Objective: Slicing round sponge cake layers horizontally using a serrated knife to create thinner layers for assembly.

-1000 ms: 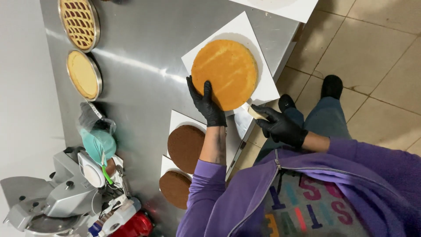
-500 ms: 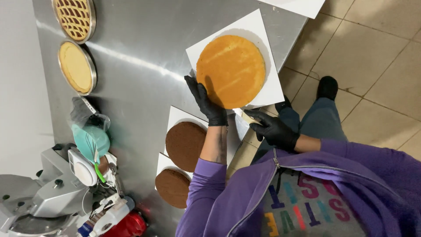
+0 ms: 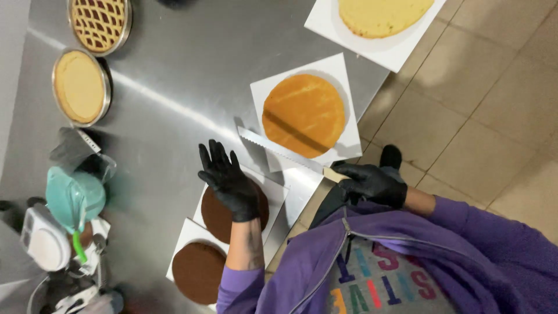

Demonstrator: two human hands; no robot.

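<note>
A round orange sponge cake (image 3: 303,113) lies on a white square board (image 3: 337,70) near the edge of the steel table (image 3: 168,75). My right hand (image 3: 372,183), in a black glove, grips the handle of a long serrated knife (image 3: 279,150). Its blade points left along the near side of that cake's board. My left hand (image 3: 229,180), also gloved in black, is spread open above a brown cake disc (image 3: 218,212) on its own white board and holds nothing. A second brown disc (image 3: 197,272) lies just below it.
A pale yellow sponge (image 3: 383,14) on a white board sits at the top. At the far left are a lattice tart (image 3: 100,22) and a plain tart (image 3: 78,86) in tins. A teal piping bag (image 3: 72,197) and a white device (image 3: 43,244) stand lower left. Tiled floor (image 3: 482,104) is on the right.
My left hand has come off the orange cake's edge and now hovers open over the brown disc. The knife blade has swung out into full view beside the cake.
</note>
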